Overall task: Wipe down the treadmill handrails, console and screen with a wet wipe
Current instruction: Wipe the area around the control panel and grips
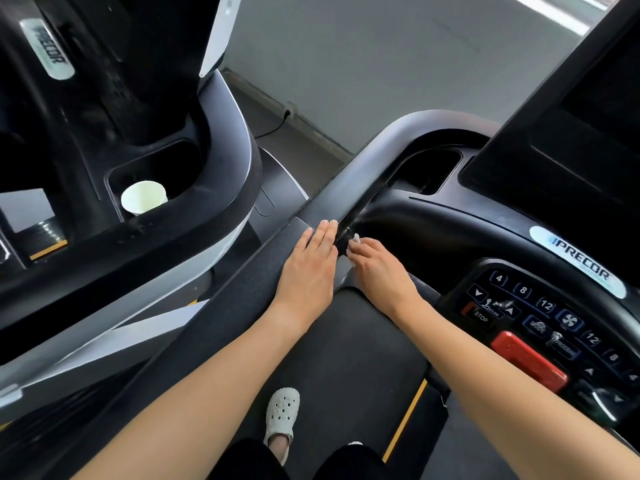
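Observation:
My left hand (pixel 310 259) lies flat, fingers straight, on the dark left handrail (pixel 349 181) of the treadmill. Just to its right, my right hand (pixel 374 263) pinches a small white wet wipe (pixel 355 239) and presses it into the gap where the handrail meets the black console (pixel 460 233). Most of the wipe is hidden under my fingers. The dark screen (pixel 568 140) rises at the upper right. The button panel (pixel 540 323) with a red stop key sits at the right.
A second treadmill stands on the left, with a white paper cup (pixel 143 197) in its holder. A recessed tray (pixel 429 169) opens in the console ahead of my hands. Below are the black belt (pixel 346 355) and my foot in a white clog (pixel 281 415). A cable (pixel 277 126) runs along the floor.

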